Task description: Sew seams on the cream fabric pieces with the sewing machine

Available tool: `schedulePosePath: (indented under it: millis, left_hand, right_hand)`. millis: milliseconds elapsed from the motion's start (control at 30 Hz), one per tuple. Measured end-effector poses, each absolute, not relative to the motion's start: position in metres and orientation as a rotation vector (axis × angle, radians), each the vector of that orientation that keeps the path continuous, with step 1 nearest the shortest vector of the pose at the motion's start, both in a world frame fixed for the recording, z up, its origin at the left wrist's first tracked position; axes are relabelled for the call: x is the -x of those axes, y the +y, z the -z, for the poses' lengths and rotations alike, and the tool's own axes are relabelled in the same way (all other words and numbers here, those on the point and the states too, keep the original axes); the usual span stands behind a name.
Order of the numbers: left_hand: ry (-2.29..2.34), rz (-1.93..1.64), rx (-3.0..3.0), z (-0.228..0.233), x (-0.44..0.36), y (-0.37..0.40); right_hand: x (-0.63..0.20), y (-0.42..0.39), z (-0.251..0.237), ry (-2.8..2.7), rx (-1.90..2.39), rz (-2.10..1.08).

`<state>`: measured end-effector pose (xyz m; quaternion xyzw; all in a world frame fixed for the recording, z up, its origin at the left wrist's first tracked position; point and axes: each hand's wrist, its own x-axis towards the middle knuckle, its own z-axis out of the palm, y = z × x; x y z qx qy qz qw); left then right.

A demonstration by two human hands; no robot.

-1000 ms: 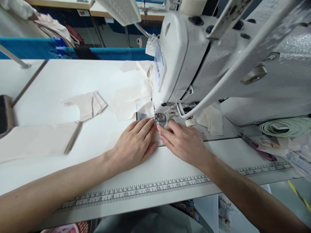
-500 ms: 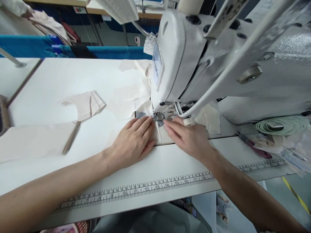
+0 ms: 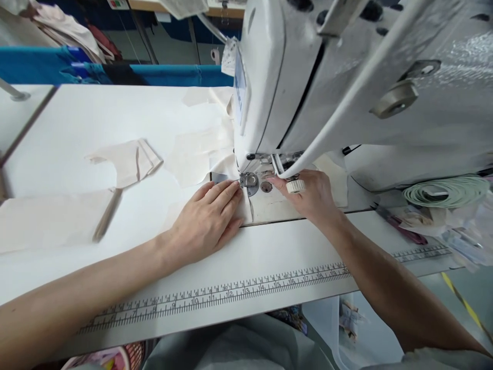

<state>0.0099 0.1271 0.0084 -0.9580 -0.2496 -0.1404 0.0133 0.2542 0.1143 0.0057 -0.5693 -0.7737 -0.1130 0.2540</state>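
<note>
Head view looks down on a white tabletop (image 3: 96, 113) with a sewing machine (image 3: 346, 77) rising at the right. Left hand (image 3: 206, 221) lies flat, palm down, fingers straight and together, pressing a cream fabric piece (image 3: 246, 209) onto the machine bed; it grips nothing, only pins the cloth. Its fingertips (image 3: 233, 187) point up and to the right, ending just beside the presser foot (image 3: 248, 180). The fabric piece shows as a narrow strip whose long axis runs from the near edge of the bed away toward the foot; most of it is hidden under the palm, and its visible edge lies along the right side of the hand. Right hand (image 3: 314, 198) reaches in under the machine's arm, fingers stretched left toward the round plate (image 3: 265, 186) beside the foot, loose and holding nothing that can be seen; a small ribbed knob (image 3: 295, 186) sits in front of its knuckles. More cream pieces (image 3: 127, 162) lie well apart on the left. A printed ruler (image 3: 215, 298) runs along the tabletop's near edge.
</note>
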Motion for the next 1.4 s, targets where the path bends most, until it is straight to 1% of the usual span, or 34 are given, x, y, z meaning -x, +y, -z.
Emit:
schedulePosePath:
  millis: [167, 333, 400, 467, 567, 767, 900, 1000, 1267, 1400]
  left_hand:
    - [-0.766, 0.403, 2.956, -0.012, -0.008, 0.123]
    - [-0.635, 0.542, 2.977, -0.023, -0.001, 0.113]
    - [-0.559, 0.566, 2.997, -0.025, -0.001, 0.111]
    - [-0.507, 0.508, 2.993, -0.025, -0.001, 0.109]
    - [-0.471, 0.421, 2.954, -0.023, -0.003, 0.109]
    - [-0.563, 0.617, 3.01, -0.022, -0.004, 0.113]
    - [-0.696, 0.748, 3.057, -0.021, -0.006, 0.117]
    - [-0.723, 0.768, 3.064, -0.019, -0.005, 0.119]
    - [-0.531, 0.61, 3.08, -0.02, -0.002, 0.122]
    - [-0.524, 0.584, 3.157, -0.025, -0.004, 0.124]
  right_hand:
    - [-0.256, 0.106, -0.012, -2.167, 1.527, 0.152]
    - [-0.25, 0.09, -0.03, -2.401, 1.408, -0.16]
    - [-0.246, 0.087, -0.036, -2.528, 1.323, -0.231]
    - [-0.243, 0.086, -0.039, -2.62, 1.228, -0.218]
    - [-0.241, 0.085, -0.036, -2.659, 1.1, -0.095]
    - [-0.239, 0.081, -0.024, -2.651, 1.037, 0.006]
    - [-0.238, 0.08, -0.024, -2.649, 1.003, -0.001]
    - [-0.239, 0.079, -0.024, -2.619, 0.999, -0.017]
    - [-0.24, 0.078, -0.021, -2.627, 1.015, -0.038]
    - [-0.242, 0.078, -0.023, -2.652, 1.001, -0.051]
